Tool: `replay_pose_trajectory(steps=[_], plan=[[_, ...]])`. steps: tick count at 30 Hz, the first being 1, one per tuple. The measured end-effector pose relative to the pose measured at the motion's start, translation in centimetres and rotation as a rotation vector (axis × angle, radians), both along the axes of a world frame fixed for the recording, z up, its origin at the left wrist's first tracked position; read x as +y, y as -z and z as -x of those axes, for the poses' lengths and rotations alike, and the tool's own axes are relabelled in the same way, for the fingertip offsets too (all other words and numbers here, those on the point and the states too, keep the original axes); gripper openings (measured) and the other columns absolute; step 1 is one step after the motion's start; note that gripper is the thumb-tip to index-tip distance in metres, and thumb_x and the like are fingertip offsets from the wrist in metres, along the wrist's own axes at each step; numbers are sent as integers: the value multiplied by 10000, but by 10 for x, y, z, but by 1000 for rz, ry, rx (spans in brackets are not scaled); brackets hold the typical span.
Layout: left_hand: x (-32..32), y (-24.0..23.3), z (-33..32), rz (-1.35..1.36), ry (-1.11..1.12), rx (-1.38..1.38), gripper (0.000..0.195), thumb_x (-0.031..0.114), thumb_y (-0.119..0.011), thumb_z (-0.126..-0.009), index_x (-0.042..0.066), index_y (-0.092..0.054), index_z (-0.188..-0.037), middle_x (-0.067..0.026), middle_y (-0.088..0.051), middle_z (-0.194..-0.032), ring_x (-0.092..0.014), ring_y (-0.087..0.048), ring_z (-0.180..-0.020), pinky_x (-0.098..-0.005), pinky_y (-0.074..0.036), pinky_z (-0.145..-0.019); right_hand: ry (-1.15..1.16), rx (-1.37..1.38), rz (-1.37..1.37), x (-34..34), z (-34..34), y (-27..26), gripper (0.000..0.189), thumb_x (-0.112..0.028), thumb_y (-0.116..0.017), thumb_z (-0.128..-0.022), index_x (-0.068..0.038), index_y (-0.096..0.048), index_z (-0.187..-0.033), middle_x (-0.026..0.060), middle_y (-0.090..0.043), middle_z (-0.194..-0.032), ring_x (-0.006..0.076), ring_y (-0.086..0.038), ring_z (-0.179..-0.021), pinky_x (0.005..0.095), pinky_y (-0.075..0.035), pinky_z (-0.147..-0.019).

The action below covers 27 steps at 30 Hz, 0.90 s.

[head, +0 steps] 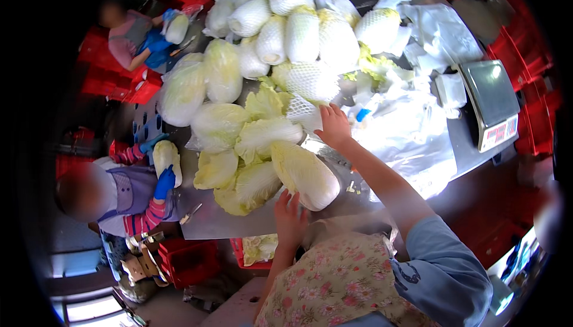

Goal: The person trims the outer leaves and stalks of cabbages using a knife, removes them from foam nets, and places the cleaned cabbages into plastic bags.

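A trimmed napa cabbage (305, 175) lies near the table's front edge, its white base toward me. My left hand (290, 217) is beside that base, fingers apart and holding nothing; whether the fingertips touch it I cannot tell. Beyond the cabbage, my right hand (335, 126) reaches over the table with fingers spread, at the edge of a white foam net sleeve (303, 111). Contact there is unclear. Loose outer cabbage leaves (257, 182) are piled left of the cabbage. A shiny metal blade (326, 149), partly covered, rests below my right wrist.
Net-sleeved cabbages (302, 33) are heaped at the back, with plastic-wrapped ones (182, 89) at left. Clear plastic bags (403, 134) spread right, before a digital scale (490, 98). Two co-workers in blue gloves handle cabbages at left, near a knife (191, 213). Red crates (188, 260) stand around.
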<state>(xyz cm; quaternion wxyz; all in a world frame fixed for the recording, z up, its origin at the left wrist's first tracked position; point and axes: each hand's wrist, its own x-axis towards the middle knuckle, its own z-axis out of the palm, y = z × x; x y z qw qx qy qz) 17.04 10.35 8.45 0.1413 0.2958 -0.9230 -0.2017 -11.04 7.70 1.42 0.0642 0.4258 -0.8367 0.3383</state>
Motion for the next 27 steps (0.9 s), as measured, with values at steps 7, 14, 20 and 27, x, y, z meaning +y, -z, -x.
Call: replay_pose_trajectory(steps=[7,14,20,27], plan=[[-30,-19,-32,87,-207,-52,393,125,-588,-768,10,-521,-1139,-201,-450,-1238,-377,-472,-1088,-439,-414,-904,-126,-561,123,3,42,-35,182,-151,-581,-822,-49,-591,-973,96,-652,-822,240,-597,-689,337,-453,-615],[-45,-37,-24,-185,-282,244,359,77,-633,-764,-1,-533,-1099,-145,-535,-1132,-292,-529,-1040,-402,-415,-912,-283,-1390,801,62,51,-121,205,-100,-542,-864,-29,-587,-1051,20,-636,-936,91,-581,-819,226,-445,-724],[-31,-103,76,-27,-128,347,823,96,-798,-599,19,-378,-1302,-164,-416,-1301,-286,-416,-1188,-381,-360,-974,-322,-1253,201,115,-13,-121,268,-88,-610,-853,-12,-558,-1105,10,-588,-960,86,-559,-881,248,-463,-731],[-32,-49,77,-1370,-51,520,476,70,-571,-863,21,-383,-1297,-108,-539,-1187,-217,-554,-1026,-345,-438,-895,-1092,-1842,864,141,-25,-97,758,-651,-408,-849,3,-488,-1224,105,-557,-1139,182,-508,-1049,346,-371,-943]])
